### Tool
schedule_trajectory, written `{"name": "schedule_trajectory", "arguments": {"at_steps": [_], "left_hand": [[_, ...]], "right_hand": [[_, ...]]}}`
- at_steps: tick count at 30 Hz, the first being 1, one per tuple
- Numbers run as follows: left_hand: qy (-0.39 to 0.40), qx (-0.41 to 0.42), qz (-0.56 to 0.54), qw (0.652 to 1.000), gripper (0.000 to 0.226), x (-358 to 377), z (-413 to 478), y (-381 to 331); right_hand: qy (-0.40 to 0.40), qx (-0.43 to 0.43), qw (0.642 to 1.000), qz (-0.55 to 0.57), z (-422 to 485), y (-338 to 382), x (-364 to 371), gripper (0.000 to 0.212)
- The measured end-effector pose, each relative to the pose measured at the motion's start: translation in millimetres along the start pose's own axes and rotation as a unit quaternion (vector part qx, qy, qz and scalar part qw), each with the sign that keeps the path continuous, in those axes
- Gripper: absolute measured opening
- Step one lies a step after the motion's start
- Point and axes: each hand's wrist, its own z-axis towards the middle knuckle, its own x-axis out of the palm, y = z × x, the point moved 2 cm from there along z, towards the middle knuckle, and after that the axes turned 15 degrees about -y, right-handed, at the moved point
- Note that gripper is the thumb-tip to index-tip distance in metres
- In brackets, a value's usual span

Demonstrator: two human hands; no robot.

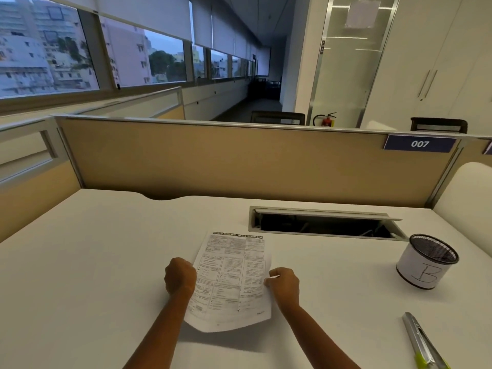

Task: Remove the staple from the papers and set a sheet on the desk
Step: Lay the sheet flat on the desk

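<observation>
Printed papers (231, 280) with dense black text are held a little above the white desk (93, 262), casting a shadow below their near edge. My left hand (180, 275) grips the left edge of the papers in a closed fist. My right hand (282, 284) pinches the right edge between thumb and fingers. The staple itself is too small to make out. A grey utility knife with a yellow-green tip (423, 343) lies on the desk at the near right, apart from both hands.
A black mesh pen cup (426, 262) wrapped in white paper marked "B" stands at the right. An open cable hatch (327, 222) is sunk in the desk behind the papers. A tan partition (239, 161) closes off the far edge.
</observation>
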Motion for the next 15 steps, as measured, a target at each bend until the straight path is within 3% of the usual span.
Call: {"name": "schedule_trajectory", "arguments": {"at_steps": [2, 8, 13, 15], "left_hand": [[-0.015, 0.011, -0.032, 0.999, 0.045, 0.9, 6.9, 2.9], [-0.041, 0.026, -0.075, 0.996, 0.026, -9.3, 24.9, 10.4], [-0.066, 0.023, -0.095, 0.993, 0.024, -1.0, 40.7, 4.8], [-0.075, 0.027, -0.097, 0.992, 0.021, 5.8, 47.0, 2.1]], "right_hand": [[-0.002, -0.017, 1.000, 0.014, -10.4, 4.7, 4.9, 0.008], [-0.001, -0.087, 0.993, 0.082, -31.1, 22.6, 6.5, 0.006], [-0.025, -0.087, 0.994, 0.068, -11.6, 48.6, 26.7, 0.004], [-0.028, -0.071, 0.995, 0.065, -2.3, 56.1, 34.8, 0.013]]}}
